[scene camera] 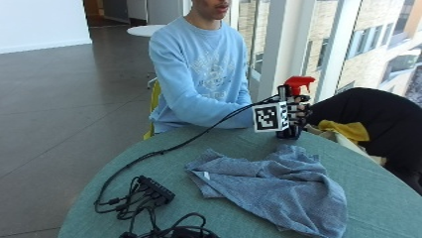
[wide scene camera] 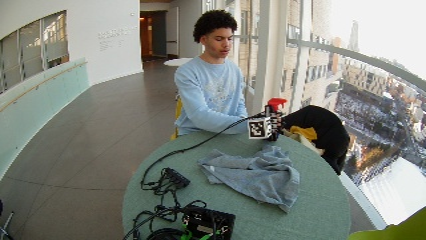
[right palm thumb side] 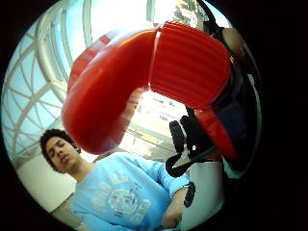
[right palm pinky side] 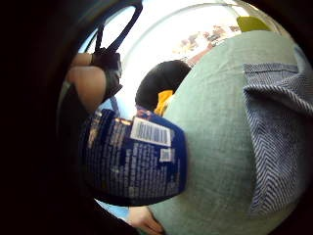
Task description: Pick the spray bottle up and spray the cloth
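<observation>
Outside view shows the gloved right hand (scene camera: 294,115) with its fingers (scene camera: 303,110) wrapped round the bottle (scene camera: 290,130), near the far edge of the tabletop (scene camera: 389,198). Whether the bottle's base touches the tabletop or hangs just above it I cannot tell. The red sprayer (scene camera: 298,83) sticks up above the hand; in the thumb side palm view that sprayer (right palm thumb side: 144,72) fills the picture, and in the little finger side palm view the blue label (right palm pinky side: 137,161) sits close to the palm, with the cloth (right palm pinky side: 279,137) lying off to one side. From outside, the cloth (scene camera: 277,186) lies crumpled in the middle of the tabletop, just in front of the hand and apart from it. I judge the pick-up step is in hand or just complete. Next, the nozzle needs turning toward the cloth and a finger must reach the trigger.
</observation>
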